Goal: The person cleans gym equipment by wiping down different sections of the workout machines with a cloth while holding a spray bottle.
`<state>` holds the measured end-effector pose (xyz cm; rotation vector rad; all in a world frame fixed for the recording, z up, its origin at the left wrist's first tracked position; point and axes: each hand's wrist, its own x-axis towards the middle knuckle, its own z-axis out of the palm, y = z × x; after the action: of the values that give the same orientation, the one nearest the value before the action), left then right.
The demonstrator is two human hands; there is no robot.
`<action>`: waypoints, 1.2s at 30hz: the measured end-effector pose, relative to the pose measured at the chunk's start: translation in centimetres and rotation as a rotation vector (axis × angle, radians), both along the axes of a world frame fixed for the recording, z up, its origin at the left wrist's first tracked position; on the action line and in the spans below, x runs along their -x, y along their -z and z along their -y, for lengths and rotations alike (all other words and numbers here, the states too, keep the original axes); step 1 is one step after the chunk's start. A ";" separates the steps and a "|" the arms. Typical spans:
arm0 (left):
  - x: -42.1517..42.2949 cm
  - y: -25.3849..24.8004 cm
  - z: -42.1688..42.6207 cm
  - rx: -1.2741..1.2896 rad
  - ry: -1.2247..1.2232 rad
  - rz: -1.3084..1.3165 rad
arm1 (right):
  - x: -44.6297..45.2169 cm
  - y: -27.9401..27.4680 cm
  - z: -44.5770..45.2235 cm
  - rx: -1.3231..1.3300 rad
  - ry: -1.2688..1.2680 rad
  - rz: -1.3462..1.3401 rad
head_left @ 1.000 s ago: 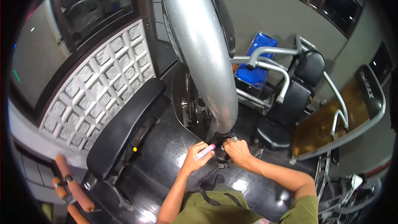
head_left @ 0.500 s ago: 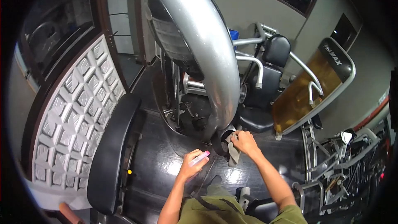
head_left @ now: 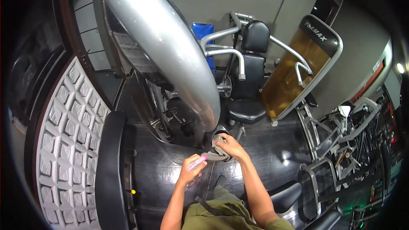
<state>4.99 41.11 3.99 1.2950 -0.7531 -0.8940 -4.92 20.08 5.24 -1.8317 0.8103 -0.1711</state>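
Note:
My left hand is closed around a small clear bottle with a pink end, which points up and to the right. In my right hand is a grey cloth, bunched at the fingers, with a fold hanging toward the bottle's pink end. Whether cloth and bottle touch I cannot tell. Just beyond my right fingers is the lower end of a big curved silver machine frame, with a dark round part at its foot, partly hidden by the hand and cloth.
A black padded bench stands at left beside a white patterned panel. Ahead is a machine with a black seat and a gold-brown weight cover. Metal frames crowd the right. The floor is dark and shiny.
My view has turned to the right, so the machines sit farther left. My right hand has drawn the cloth toward the bottle, and the hands are closer together.

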 end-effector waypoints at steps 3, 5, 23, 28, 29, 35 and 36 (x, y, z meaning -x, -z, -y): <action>-0.5 0.3 0.8 -0.013 0.010 -0.006 | 0.6 -1.8 2.1 0.202 -0.338 -0.275; -0.7 0.0 1.0 -0.021 0.023 -0.018 | 0.3 -2.7 2.6 0.341 -0.387 -0.421; -1.7 1.1 1.6 -0.085 -0.008 -0.020 | -4.8 -5.6 1.3 0.896 -0.848 -0.726; -2.0 1.3 2.0 -0.076 -0.012 -0.036 | -3.6 -1.3 -1.1 1.150 -0.754 -0.742; -2.1 1.2 2.0 -0.079 -0.017 -0.043 | -3.8 -0.2 -1.2 1.155 -0.759 -0.815; -2.5 1.3 1.3 -0.095 -0.040 -0.061 | -6.5 -4.5 3.1 0.505 -0.941 -0.872; -2.6 1.3 1.2 -0.094 -0.041 -0.058 | -5.6 -3.5 4.7 0.354 -0.912 -0.690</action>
<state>7.61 39.91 2.73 1.3562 -0.6437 -0.9396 0.71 15.39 8.70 -2.4534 0.3097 0.9988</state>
